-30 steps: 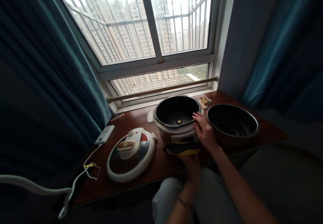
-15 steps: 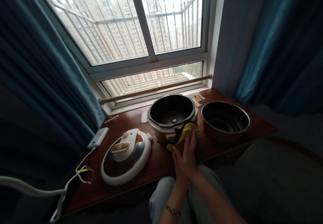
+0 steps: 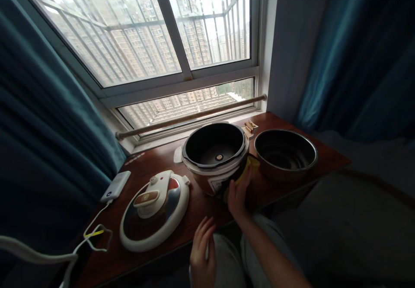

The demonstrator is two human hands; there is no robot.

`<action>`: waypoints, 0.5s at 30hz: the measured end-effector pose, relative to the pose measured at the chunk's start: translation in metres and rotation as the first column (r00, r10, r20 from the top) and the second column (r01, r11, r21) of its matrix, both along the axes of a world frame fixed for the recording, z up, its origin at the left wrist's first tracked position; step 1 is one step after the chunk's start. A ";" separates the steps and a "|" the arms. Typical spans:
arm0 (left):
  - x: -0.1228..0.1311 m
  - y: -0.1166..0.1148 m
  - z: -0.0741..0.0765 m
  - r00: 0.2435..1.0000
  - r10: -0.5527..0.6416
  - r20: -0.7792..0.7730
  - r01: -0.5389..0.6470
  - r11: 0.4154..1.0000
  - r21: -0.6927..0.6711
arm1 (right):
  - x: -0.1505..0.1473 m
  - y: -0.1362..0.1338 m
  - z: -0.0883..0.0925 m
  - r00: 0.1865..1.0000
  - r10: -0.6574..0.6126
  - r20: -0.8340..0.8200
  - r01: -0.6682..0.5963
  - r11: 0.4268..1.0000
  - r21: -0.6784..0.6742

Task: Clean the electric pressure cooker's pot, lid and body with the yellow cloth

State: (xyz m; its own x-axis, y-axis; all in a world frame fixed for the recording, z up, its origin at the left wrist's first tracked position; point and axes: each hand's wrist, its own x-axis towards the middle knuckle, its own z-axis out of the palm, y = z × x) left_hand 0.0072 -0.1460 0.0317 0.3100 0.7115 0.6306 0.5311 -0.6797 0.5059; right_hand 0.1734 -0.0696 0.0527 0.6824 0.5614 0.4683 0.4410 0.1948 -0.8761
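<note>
My right hand (image 3: 239, 193) presses a yellow and dark cloth (image 3: 250, 165) against the front right side of an electric pressure cooker (image 3: 210, 180). The cooker stands lidless, its dark inside showing. Below it, at the table's front edge, my left hand (image 3: 203, 253) is empty, with loosely bent fingers and the thumb apart. To the left lies the cooker's lid (image 3: 154, 210), white-rimmed with a brown and white handle. A dark inner pot (image 3: 285, 155) sits right of the cooker. Part of the cloth is hidden by my right hand.
The wooden table (image 3: 175, 160) stands under a barred window (image 3: 207, 20). A white power bank (image 3: 116, 186) with a white cable (image 3: 82, 240) lies at the left. Small brown items (image 3: 250, 126) rest behind the cooker. Blue curtains (image 3: 48, 93) hang at both sides.
My left hand has let go of the cloth and drawn back down and left. My right hand keeps the cloth, now further round the cooker's right side. The view has shifted slightly right.
</note>
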 end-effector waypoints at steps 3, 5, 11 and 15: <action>-0.013 0.006 0.002 1.000 0.027 0.005 -0.027 1.000 0.016 | 0.011 0.008 0.018 0.996 -0.004 0.084 -0.001 0.998 0.063; -0.021 0.008 -0.001 0.999 0.034 0.004 -0.034 0.999 0.011 | 0.022 0.013 0.005 0.998 -0.001 -0.067 0.005 0.998 0.064; -0.035 0.010 -0.014 0.997 0.037 0.067 -0.034 0.999 -0.043 | 0.058 0.032 -0.051 0.898 0.037 -0.438 -0.047 0.999 -0.010; -0.027 0.007 -0.018 0.981 0.061 0.183 -0.050 0.996 -0.068 | 0.087 0.057 -0.029 0.910 0.090 -0.404 -0.073 0.996 0.057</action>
